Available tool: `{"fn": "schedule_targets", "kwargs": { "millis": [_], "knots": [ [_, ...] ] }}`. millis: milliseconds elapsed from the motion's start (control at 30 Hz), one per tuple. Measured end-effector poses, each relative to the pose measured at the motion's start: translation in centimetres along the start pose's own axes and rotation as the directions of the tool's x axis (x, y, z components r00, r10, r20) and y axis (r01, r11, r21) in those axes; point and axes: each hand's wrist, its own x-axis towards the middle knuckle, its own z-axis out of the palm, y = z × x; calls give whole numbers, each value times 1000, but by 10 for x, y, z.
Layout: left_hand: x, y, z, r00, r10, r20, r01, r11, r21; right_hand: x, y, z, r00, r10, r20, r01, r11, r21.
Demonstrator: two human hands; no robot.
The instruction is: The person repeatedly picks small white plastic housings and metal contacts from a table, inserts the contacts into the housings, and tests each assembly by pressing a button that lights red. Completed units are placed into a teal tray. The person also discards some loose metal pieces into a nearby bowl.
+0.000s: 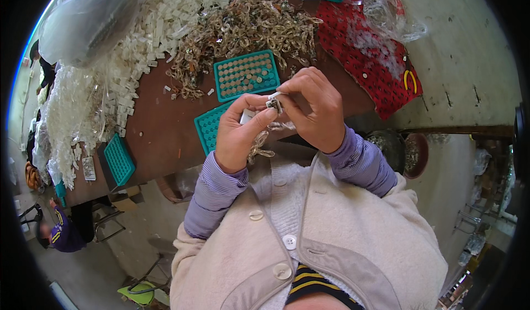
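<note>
My left hand (234, 136) is closed, thumb and fingers pinching a small white plastic case (274, 106) with dark and metallic parts showing inside. Another white piece (247, 116) sits against its fingers. Facing it, my right hand (320, 111) is closed too, its fingertips at a small white strip (274, 95) on top of the case. Below the left thumb dangles a coiled bundle of clear wire (261, 146). Just beyond my hands lies a teal tray (271, 82) of round, coin-like discs. A second teal tray (207, 129) is partly hidden by my left hand.
A heap of coiled clear wires (248, 25) covers the table's far middle, beside a big pile of white plastic pieces (149, 33). Another teal tray (119, 161) stands at left. Yellow-handled pliers (409, 82) rest on red patterned cloth (353, 50) at right. A person (66, 232) is at lower left.
</note>
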Motion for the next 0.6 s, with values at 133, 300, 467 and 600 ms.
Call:
{"fn": "schedule_targets", "kwargs": {
  "millis": [133,300,467,600],
  "knots": [
    [4,-4,14,992,-59,-112,47,993,-104,-7,2,-12,997,-72,-27,74,992,103],
    [27,-18,44,972,-233,8,231,958,-173,-23,18,-37,997,-65,-51,63,998,-27],
    [55,-23,54,899,-416,137,436,878,-196,-28,36,-59,996,-36,-76,26,990,-139],
    [68,-27,43,937,-330,119,350,902,-254,-27,82,-107,996,81,-37,-89,926,-368]
  ]
}}
